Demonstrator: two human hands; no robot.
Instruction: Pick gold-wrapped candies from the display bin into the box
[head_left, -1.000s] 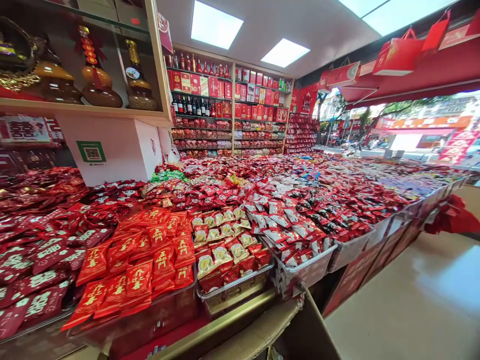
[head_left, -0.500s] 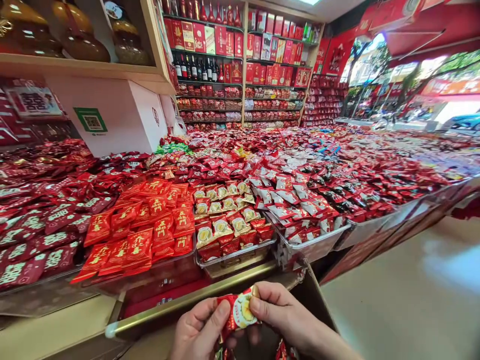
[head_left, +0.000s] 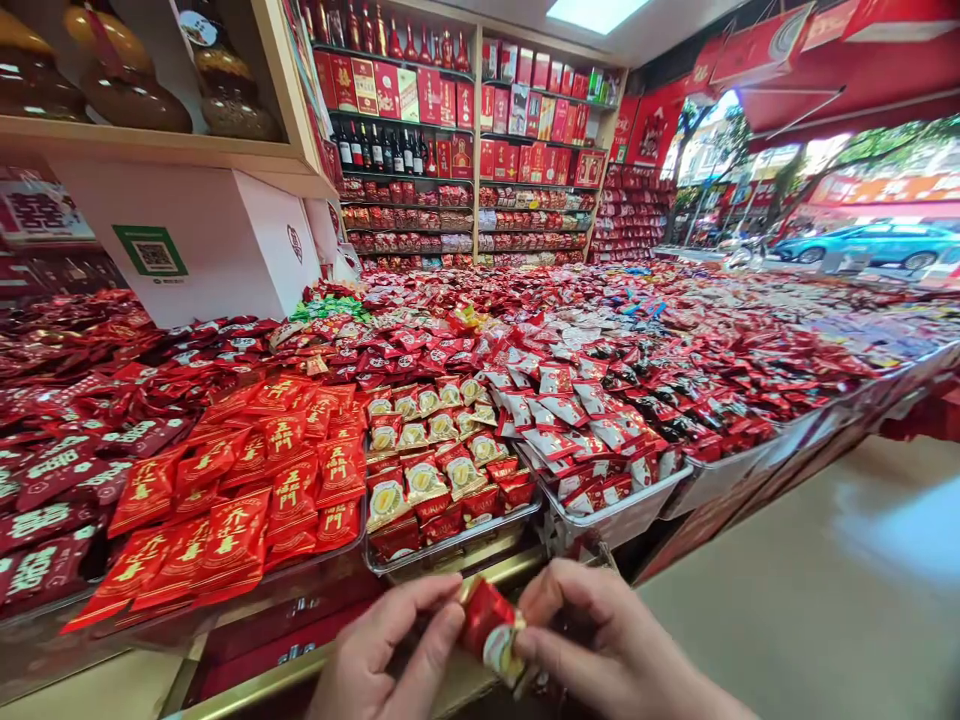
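Observation:
A small red-and-gold candy packet with a durian picture is held low in front of me, slightly blurred. My left hand pinches its left end between thumb and fingers. At the other end, the thumb and forefinger of my right hand grip the wrapper. The packet is tilted, its right end lower. Just beyond my hands stands a clear tray of packets bearing a similar durian print, lined up in rows. Bright red packets with gold lettering overlap to its left.
Red-and-white packets fill the tray on the right. Many more candies spread across the display behind. A white box with a QR code stands at left under a wooden shelf. Shelves of bottles and red boxes line the back.
The packet has turned from nearly level to tilted, its right end dropping, while both hands keep hold of it. My view has shifted, and a blue car now shows outside at right.

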